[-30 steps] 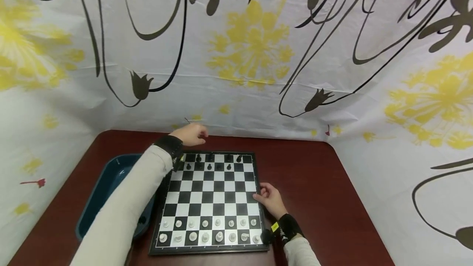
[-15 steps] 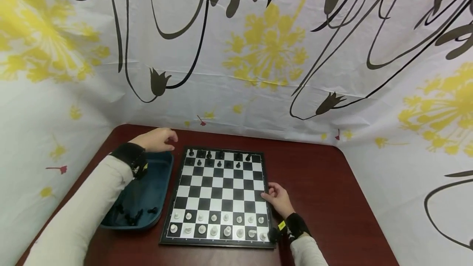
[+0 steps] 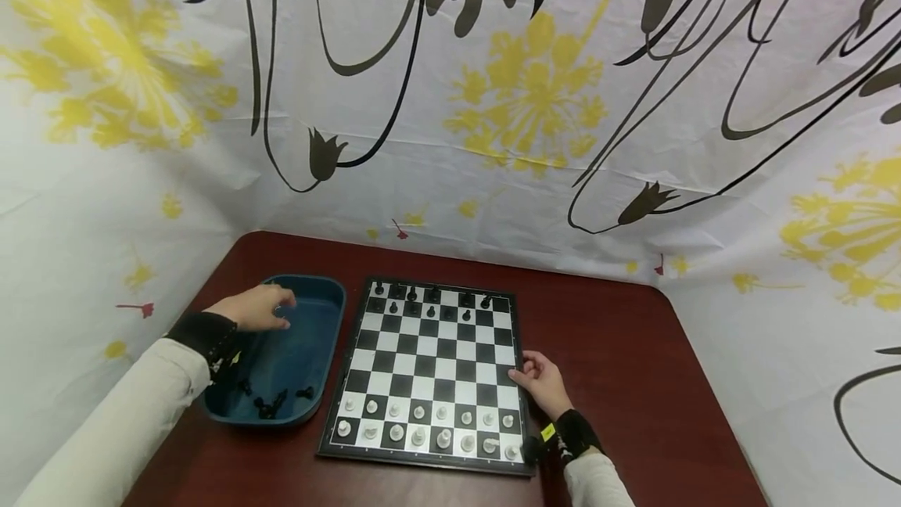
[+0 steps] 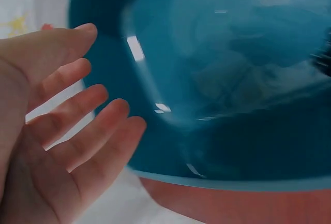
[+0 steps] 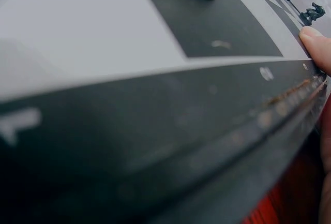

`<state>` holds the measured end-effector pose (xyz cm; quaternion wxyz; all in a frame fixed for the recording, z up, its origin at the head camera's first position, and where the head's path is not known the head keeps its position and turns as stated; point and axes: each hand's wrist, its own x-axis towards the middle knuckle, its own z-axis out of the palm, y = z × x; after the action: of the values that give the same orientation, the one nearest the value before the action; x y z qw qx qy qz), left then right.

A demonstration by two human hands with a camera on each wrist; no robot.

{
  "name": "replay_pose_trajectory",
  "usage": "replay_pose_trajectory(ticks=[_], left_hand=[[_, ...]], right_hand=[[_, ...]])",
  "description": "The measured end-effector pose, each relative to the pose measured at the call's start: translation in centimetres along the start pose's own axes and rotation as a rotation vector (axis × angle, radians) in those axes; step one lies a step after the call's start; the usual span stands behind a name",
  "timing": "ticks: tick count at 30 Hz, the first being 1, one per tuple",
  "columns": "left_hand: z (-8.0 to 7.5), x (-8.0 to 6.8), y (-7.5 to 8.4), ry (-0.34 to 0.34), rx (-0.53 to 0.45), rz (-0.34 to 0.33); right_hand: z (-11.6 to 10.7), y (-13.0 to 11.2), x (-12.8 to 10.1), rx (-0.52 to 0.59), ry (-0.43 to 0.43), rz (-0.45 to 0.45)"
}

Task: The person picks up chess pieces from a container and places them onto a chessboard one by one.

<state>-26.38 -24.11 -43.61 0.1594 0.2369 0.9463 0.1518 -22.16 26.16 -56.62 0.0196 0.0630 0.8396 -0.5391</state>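
Over the far left part of a blue tray (image 3: 304, 346), my left hand (image 3: 255, 309) hovers with nothing in it. Its fingers are spread and relaxed above the tray's inner wall in the left wrist view. Several black chess pieces (image 3: 271, 404) lie in a heap at the tray's near end. My right hand (image 3: 547, 388) holds the right edge of a chessboard (image 3: 436, 366), its thumb (image 5: 316, 43) on the top border and its fingers at the side. White chess pieces (image 3: 443, 439) fill the two near rows. Black ones (image 3: 431, 311) stand scattered over the two far rows.
The dark red table (image 3: 619, 366) carries the tray at left and the board in the middle. A patterned white cloth (image 3: 394, 202) hangs behind and beside it, close to the table edges.
My left hand has moved from beyond the board's far left corner leftward and nearer, to over the tray. My right hand stays at the board's edge. The head view has shifted left.
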Motion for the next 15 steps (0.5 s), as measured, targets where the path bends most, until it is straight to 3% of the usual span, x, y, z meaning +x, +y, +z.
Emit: replay_pose_trajectory(ticks=[7,12,15], left_hand=[[2.5,-2.1,0.8,-0.149,-0.021,-0.052],[3.5,-3.4,2.2,-0.323,-0.154,-0.157],[3.9,-3.8,2.6,-0.382,-0.145,-0.216]], right_hand=[[0.2,-0.1,-0.2,0.007,0.0,0.025],[0.2,0.0,-0.2,0.019,-0.001,0.023],[0.2,0.0,-0.2,0.025,-0.001,0.026]])
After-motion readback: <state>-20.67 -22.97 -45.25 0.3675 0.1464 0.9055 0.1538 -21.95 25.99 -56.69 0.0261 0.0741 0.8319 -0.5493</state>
